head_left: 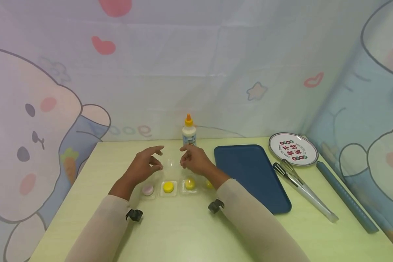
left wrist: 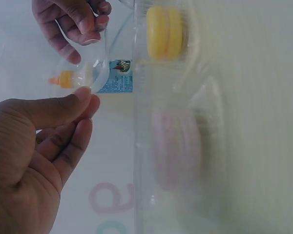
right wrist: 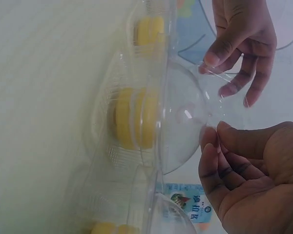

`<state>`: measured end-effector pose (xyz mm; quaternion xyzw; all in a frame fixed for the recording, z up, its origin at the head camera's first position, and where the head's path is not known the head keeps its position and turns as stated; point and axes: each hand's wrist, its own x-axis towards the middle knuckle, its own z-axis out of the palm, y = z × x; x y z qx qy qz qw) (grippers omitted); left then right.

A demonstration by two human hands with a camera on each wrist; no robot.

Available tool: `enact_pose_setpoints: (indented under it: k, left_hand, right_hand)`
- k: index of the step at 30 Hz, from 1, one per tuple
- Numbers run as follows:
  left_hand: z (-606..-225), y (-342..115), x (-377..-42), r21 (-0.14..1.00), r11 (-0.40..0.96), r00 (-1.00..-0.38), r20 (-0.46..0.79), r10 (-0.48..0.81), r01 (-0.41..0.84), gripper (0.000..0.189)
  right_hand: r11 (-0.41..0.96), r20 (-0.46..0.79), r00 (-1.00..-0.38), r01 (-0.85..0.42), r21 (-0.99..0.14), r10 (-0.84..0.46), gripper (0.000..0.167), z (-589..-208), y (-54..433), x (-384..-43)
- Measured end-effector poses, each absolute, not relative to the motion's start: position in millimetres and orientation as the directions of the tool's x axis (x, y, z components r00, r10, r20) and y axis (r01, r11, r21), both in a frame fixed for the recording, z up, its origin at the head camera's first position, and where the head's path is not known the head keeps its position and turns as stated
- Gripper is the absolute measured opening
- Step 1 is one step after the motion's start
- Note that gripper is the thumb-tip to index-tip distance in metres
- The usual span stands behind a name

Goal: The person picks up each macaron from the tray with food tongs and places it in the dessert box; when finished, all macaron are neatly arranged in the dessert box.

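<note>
My left hand (head_left: 143, 164) and right hand (head_left: 195, 159) face each other above the table. Between their fingertips they pinch a clear plastic dome lid (left wrist: 102, 73), thumb against fingers on either side. Below stands a row of small clear plastic boxes, each with a macaron. The pale pink macaron (head_left: 147, 189) is at the left, beside an uncovered yellow macaron (head_left: 168, 187). Under a clear dome (right wrist: 185, 122) sits another yellow macaron (right wrist: 136, 118). A further yellow one (head_left: 210, 185) is partly hidden by my right forearm.
Behind the hands stands a salad dressing bottle (head_left: 189, 133) with an orange tip. To the right lie a dark blue tray (head_left: 252, 174), a printed plate (head_left: 309, 156), metal tongs (head_left: 309, 196) and a grey-blue rod (head_left: 347, 198). A patterned cloth wall (head_left: 209, 98) bounds the table.
</note>
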<state>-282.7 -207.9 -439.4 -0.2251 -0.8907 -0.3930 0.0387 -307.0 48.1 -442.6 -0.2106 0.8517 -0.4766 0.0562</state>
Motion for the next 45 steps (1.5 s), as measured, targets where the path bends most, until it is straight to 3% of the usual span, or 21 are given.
enact_pose_setpoints:
  k: [6,15,20,25,32,36,45]
  left_hand:
    - [-443,-209,-276,0.674,0.596,-0.897,0.268,0.353,0.436,0.057]
    - [-441,-210,-265,0.664,0.552,-0.862,0.351,0.366,0.505,0.034]
    - [-441,-214,-260,0.616,0.560,-0.832,0.386,0.399,0.554,0.030]
    - [-444,-224,-254,0.618,0.484,-0.781,0.422,0.461,0.620,0.034]
    - [-446,-227,-244,0.661,0.469,-0.804,0.395,0.446,0.585,0.023]
    - [-446,-227,-239,0.688,0.470,-0.823,0.362,0.438,0.553,0.031]
    - [-446,-233,-233,0.717,0.565,-0.889,0.172,0.424,0.408,0.060]
  right_hand:
    - [0.469,0.117,-0.879,-0.355,-0.809,-0.463,0.033,-441,54,-302]
    - [0.382,0.100,-0.853,-0.330,-0.864,-0.512,0.026,-434,60,-288]
    - [0.405,0.071,-0.848,-0.322,-0.855,-0.525,0.037,-432,59,-281]
    - [0.430,0.063,-0.833,-0.347,-0.834,-0.550,0.041,-431,60,-276]
    - [0.433,0.040,-0.817,-0.346,-0.833,-0.575,0.048,-433,61,-271]
    - [0.430,0.053,-0.817,-0.356,-0.830,-0.575,0.052,-436,59,-267]
    - [0.556,0.082,-0.825,-0.447,-0.701,-0.560,0.066,-443,49,-254]
